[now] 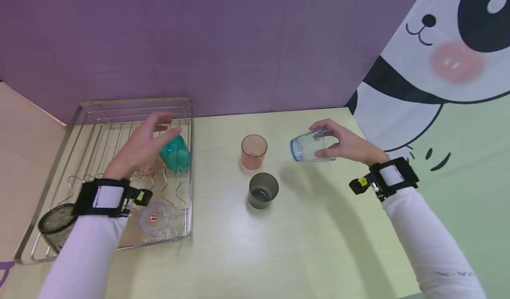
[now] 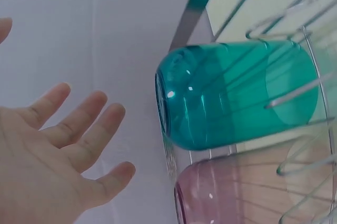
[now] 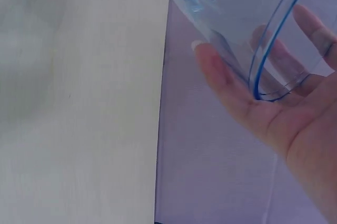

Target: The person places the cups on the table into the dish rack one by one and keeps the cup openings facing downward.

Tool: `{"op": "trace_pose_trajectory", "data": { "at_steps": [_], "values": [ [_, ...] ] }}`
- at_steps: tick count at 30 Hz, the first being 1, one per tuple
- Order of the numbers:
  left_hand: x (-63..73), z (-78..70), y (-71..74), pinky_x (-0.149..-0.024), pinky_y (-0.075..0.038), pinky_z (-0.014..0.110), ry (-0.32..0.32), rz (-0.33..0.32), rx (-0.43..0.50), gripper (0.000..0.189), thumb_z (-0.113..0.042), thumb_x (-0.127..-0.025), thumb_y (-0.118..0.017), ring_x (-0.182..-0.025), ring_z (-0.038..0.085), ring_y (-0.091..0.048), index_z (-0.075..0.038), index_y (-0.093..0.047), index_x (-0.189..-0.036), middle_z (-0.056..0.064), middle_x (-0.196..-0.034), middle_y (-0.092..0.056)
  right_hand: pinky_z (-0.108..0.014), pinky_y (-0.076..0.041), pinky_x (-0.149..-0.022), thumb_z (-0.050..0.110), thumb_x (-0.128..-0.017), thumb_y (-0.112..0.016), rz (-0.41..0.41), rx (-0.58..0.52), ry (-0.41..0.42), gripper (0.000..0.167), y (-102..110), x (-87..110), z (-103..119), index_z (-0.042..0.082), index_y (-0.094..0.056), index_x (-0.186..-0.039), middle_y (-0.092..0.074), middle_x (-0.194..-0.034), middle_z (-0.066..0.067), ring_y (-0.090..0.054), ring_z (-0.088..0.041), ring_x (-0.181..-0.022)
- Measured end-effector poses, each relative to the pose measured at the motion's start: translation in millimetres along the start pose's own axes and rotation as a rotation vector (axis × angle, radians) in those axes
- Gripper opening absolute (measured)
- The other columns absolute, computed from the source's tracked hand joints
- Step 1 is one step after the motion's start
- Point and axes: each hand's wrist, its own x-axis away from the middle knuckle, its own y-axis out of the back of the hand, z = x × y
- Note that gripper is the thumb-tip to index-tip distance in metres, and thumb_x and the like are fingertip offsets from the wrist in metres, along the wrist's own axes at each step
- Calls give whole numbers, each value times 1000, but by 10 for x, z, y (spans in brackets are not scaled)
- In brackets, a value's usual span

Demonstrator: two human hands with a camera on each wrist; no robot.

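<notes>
My right hand grips a clear bluish glass, tilted on its side above the right of the table. In the right wrist view the thumb and fingers wrap the glass near its blue rim. Over the wire rack, my left hand has its fingers spread and holds nothing. Beside it a teal glass stands upside down in the rack, apart from the fingers in the left wrist view. A pinkish glass is next to the teal one. An orange-pink glass and a grey glass stand mouth-up on the table.
The metal wire rack takes up the table's left side. In its front part sit a clear glass and a dark glass, the latter partly behind the left forearm. A purple wall rises behind the table.
</notes>
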Motion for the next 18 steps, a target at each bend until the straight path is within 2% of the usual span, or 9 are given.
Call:
{"op": "trace_pose_trajectory", "data": {
  "at_steps": [5, 12, 14, 18],
  "values": [
    [15, 9, -10, -115, -26, 65, -14, -15, 76, 68, -51, -100, -48, -145, 38, -31, -13, -28, -153, 15, -156, -34, -30, -56, -87, 9, -88, -71, -60, -40, 19, 63, 30, 7, 82, 13, -38, -141, -41, -142, -10, -41, -33, -129],
    [-24, 9, -70, -113, -28, 66, -15, 7, 95, 68, -48, -101, -47, -144, 42, -30, -14, -24, -155, 18, -156, -33, -30, -54, -91, 6, -88, -70, -95, -82, 59, 63, 51, -9, 150, 11, -37, -142, -42, -140, -8, -39, -28, -130],
    [-35, -3, -100, -113, -30, 65, -15, 14, 63, 71, -50, -101, -47, -144, 42, -31, -13, -23, -156, 19, -156, -34, -27, -55, -88, 5, -88, -70, -98, -99, 70, 63, 47, -25, 161, 11, -37, -142, -42, -140, -8, -39, -29, -129],
    [-65, -37, -181, -112, -34, 61, -36, 15, -105, 78, -56, -98, -49, -143, 39, -35, -12, -23, -156, 17, -157, -34, -25, -57, -84, 3, -87, -70, -100, -129, 86, 63, 36, -50, 200, 9, -38, -141, -42, -138, -10, -40, -31, -128]
  ]
}}
